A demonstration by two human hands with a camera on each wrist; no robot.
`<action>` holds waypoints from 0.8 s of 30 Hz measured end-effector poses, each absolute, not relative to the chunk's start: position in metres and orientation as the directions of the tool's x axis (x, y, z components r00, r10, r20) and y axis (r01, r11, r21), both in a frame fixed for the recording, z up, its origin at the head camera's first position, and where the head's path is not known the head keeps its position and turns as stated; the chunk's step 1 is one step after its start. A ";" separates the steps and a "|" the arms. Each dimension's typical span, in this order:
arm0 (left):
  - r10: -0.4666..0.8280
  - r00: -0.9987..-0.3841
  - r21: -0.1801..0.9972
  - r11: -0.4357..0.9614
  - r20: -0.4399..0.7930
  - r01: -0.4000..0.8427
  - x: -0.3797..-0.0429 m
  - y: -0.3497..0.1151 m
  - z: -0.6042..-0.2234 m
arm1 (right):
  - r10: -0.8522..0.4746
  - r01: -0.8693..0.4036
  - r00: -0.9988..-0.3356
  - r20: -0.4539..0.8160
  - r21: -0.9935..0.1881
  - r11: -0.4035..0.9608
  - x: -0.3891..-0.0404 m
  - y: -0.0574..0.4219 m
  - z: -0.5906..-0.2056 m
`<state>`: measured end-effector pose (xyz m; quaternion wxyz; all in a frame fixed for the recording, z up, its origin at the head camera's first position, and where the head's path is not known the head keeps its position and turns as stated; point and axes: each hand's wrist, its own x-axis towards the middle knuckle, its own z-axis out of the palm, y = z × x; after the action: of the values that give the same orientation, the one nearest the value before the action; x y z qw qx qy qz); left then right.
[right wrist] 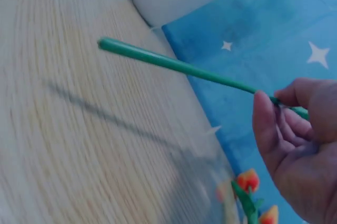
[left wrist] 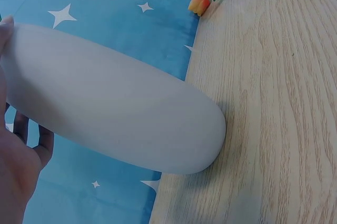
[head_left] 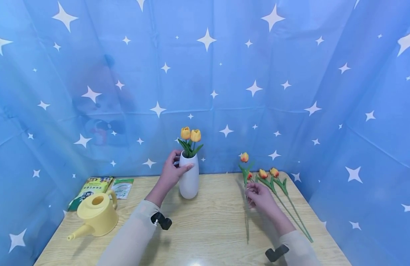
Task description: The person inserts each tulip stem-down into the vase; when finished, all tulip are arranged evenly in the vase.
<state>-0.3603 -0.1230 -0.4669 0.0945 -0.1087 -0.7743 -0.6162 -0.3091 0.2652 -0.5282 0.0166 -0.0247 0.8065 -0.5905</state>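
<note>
A white vase point(head_left: 189, 181) stands upright near the table's back edge, two yellow-orange tulips point(head_left: 196, 136) rising from its mouth. My left hand point(head_left: 171, 171) grips it near the top from the left, thumb across the front and fingers behind. To the right, my right hand point(head_left: 259, 197) pinches a tulip point(head_left: 244, 157) by its green stem point(right wrist: 179, 66) between thumb and fingertips. That tulip is held upright, bloom on top, its stem hanging below the hand. In the right wrist view the stem's lower end is clear of the table, its shadow falling beside it.
More orange tulips point(head_left: 274, 172) lie along the table's right side, partly behind my right hand. At the left stand a yellow watering can point(head_left: 100, 218), a yellow-green packet point(head_left: 92, 188) and a smaller pale packet point(head_left: 122, 188). A blue starry curtain point(head_left: 205, 81) hangs behind the wooden table point(head_left: 205, 229).
</note>
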 end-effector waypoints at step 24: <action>0.045 -0.957 0.929 0.230 0.288 0.290 -0.363 -0.124 -0.470 | 0.020 -0.102 -0.995 0.102 -0.995 0.018 -0.317 0.234 -0.495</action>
<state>-0.3626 -0.1242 -0.4703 0.1003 -0.1078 -0.7779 -0.6109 -0.3174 0.2342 -0.4949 -0.0436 -0.0288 0.7122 -0.7000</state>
